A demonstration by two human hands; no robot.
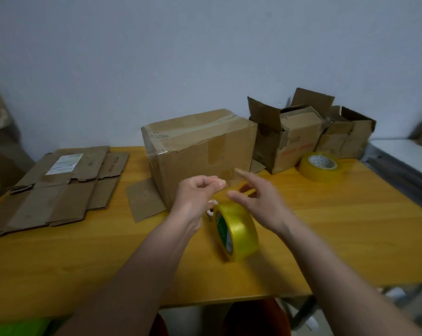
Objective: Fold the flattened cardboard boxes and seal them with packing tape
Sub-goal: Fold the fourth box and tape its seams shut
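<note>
Left hand [195, 192]: fingers curled, pinching the tape's free end. Right hand [256, 197]: fingers spread, loose. Tape roll [236, 231]: on edge, just below both. Taped box [200, 151]: on worktop [83, 258], just beyond fingertips.

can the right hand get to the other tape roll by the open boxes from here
Probably yes. The second tape roll lies flat on bare table ahead-right of the right hand, with nothing between them, though that hand looks busy with the near tape roll.
</note>
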